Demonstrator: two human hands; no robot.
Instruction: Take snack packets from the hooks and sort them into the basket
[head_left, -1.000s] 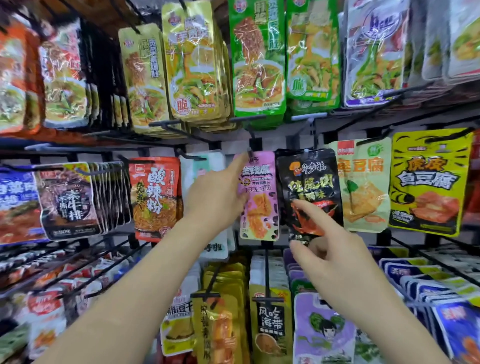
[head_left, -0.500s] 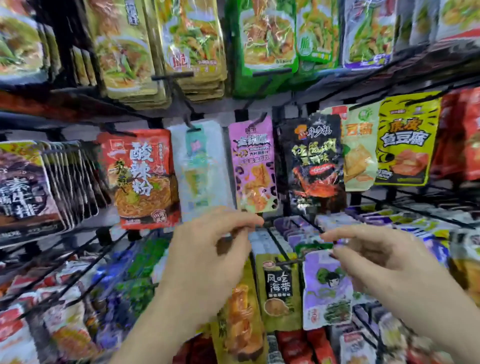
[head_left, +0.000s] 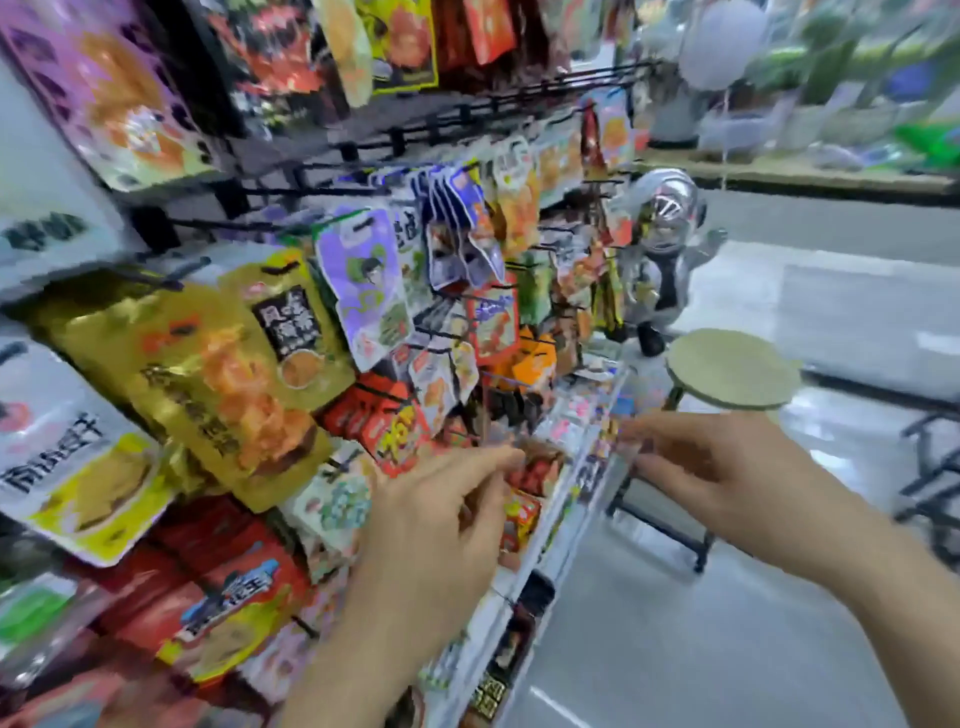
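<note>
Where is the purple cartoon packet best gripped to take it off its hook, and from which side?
Pinch the purple cartoon packet near its top edge, beside the hang hole, from the aisle side. It hangs flat, frontmost in its row, so it should slide outward.

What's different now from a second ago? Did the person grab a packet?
The view swung right, down the aisle. Both hands came down from the pink and black packets: the left hand and right hand now hover lower down the rack. Blur hides whether either holds anything. The purple cartoon packet still hangs on its hook.
</note>
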